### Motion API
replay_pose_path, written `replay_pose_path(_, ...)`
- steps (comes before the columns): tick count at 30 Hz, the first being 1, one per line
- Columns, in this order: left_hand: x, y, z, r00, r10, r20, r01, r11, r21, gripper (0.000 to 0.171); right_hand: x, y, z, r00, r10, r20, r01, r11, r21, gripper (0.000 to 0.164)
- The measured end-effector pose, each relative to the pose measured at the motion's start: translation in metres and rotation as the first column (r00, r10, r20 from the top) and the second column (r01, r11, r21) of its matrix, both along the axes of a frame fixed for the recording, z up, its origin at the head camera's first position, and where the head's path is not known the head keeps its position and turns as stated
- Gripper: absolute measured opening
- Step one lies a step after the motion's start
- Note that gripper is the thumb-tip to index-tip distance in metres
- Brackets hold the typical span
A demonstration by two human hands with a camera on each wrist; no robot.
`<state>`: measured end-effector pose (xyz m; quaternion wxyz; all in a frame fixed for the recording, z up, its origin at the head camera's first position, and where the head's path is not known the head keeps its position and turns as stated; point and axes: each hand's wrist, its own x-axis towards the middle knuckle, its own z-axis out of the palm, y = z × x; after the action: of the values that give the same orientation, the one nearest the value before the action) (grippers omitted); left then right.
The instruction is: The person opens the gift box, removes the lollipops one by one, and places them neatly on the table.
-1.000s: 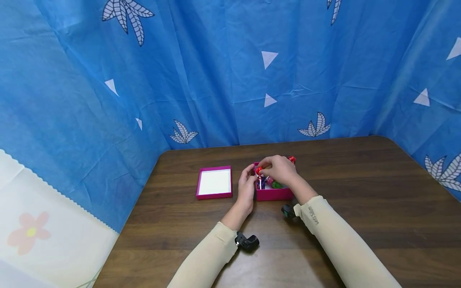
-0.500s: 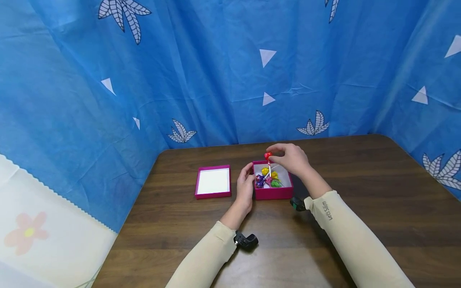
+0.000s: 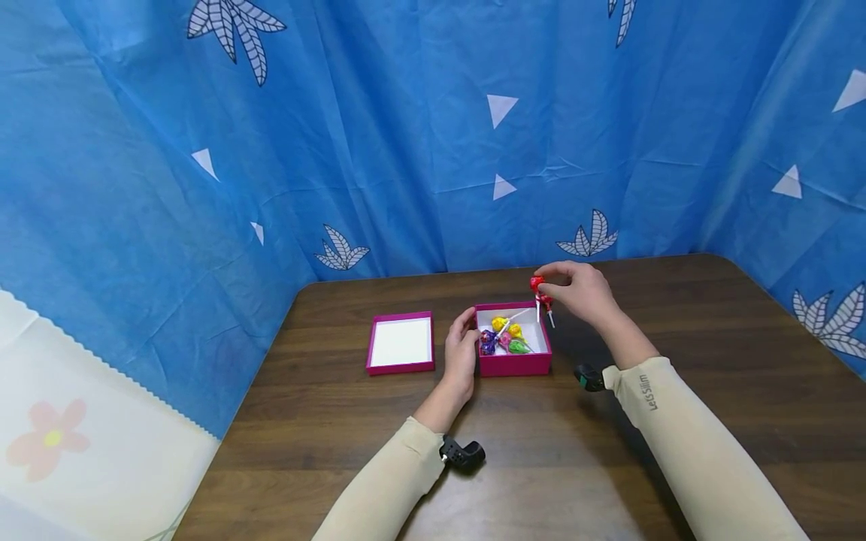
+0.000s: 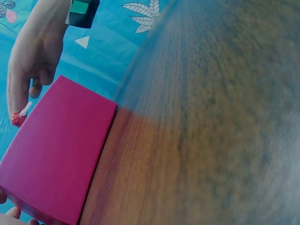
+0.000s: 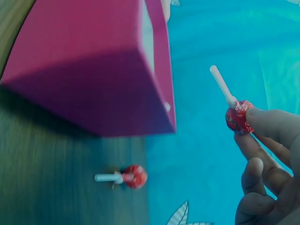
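Between thumb and fingers, my right hand pinches a red-wrapped lollipop by its head. Its white stick points down in the head view, near the box's back right corner. A second red lollipop lies on the table beside the box's right side. My left hand holds the left side of the magenta box, thumb at the rim. Inside the box are several lollipops: yellow ones, a green one, a pink one and purple ones.
The box's magenta lid lies left of my left hand, its white inside facing up. Under everything is a dark wooden table. A blue patterned curtain hangs behind the table's back edge.
My right hand has lifted the red lollipop out of the box and carried it right, past the box's back right corner. My left hand stays at the box.
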<state>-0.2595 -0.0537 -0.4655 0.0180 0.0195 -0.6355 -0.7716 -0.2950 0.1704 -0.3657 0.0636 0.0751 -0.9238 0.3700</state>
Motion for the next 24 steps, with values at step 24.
replay_pose_path(24, -0.002, -0.001, 0.007, 1.000, 0.015, 0.012, -0.014, 1.000, -0.018, 0.047, -0.023, 0.047, -0.050, 0.990, -0.058, 0.130, 0.060, 0.998, -0.010, 0.035)
